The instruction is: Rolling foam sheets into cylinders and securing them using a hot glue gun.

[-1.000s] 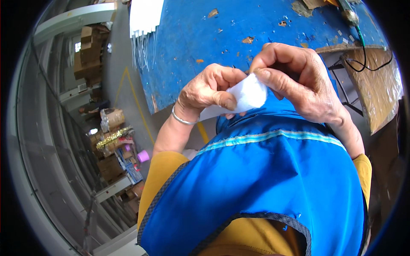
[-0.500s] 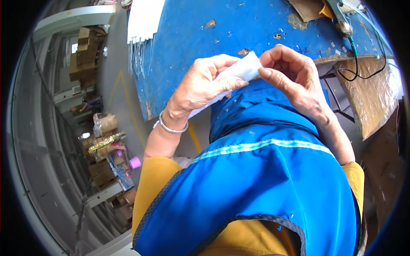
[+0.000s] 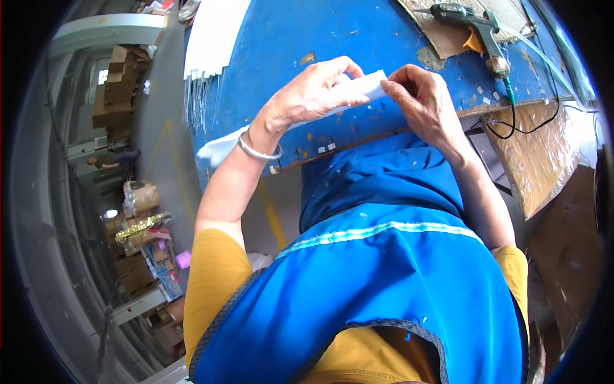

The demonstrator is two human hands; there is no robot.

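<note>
1. Nearest the camera: blue apron (image 3: 384,288) over a yellow shirt, filling the lower frame. Both forearms reach up from it to the table edge.
2. Left hand (image 3: 313,96) has its fingers curled narrow over the white paper piece (image 3: 368,86), thumb underneath as far as can be told. Silver bangle (image 3: 258,148) on that wrist.
3. Right hand (image 3: 422,96) pinches the paper's right end, fingertips close together. Both hands hold the same piece.
4. The paper piece sits between the hands, just above the near edge of the blue table (image 3: 288,38); whether it touches the surface cannot be told.
5. Handling judgement: light, thin, looks folded, soft enough to crease or tear. Best held at both ends with fingertip pinches, as it is now; little grip force needed.
6. Edges: the table's near edge runs right under the hands, with small white scraps (image 3: 323,147) scattered on it.
7. Room: bare blue surface beyond the hands. White sheet stack (image 3: 214,32) far left, glue gun (image 3: 473,25) on cardboard (image 3: 448,35) far right with its cable (image 3: 518,121) trailing over the edge, well apart from the hands.
</note>
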